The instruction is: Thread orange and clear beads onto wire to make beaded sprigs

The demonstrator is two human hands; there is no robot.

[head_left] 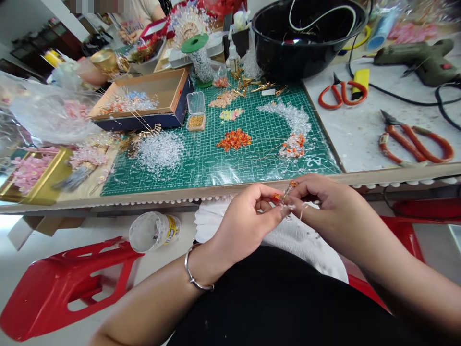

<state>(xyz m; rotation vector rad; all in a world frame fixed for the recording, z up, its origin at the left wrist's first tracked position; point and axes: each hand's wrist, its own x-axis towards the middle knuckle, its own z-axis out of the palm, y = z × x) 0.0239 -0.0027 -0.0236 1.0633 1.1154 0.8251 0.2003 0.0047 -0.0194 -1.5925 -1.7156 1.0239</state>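
Observation:
Close together over my lap, just off the table's front edge, both hands pinch a small wired spray of clear and orange beads (287, 194). My left hand (248, 218), with a silver bangle at the wrist, has thumb and fingertips closed on its left side. My right hand (322, 197) grips the other side between thumb and bent fingers. The fingers partly cover the spray. Beyond them on the green cutting mat (201, 166) lie an orange bead pile (235, 139), a cluster of clear and orange beaded wires (293, 145) and an arc of clear beads (297, 115).
A clear bead heap (160, 151), a small box of gold beads (196, 121) and an open cardboard box (173, 91) stand left. Orange-handled pliers (414, 139), cutters (342, 93), a glue gun (419, 60) and a black basin (288, 53) are right. Red stool (39, 293) below.

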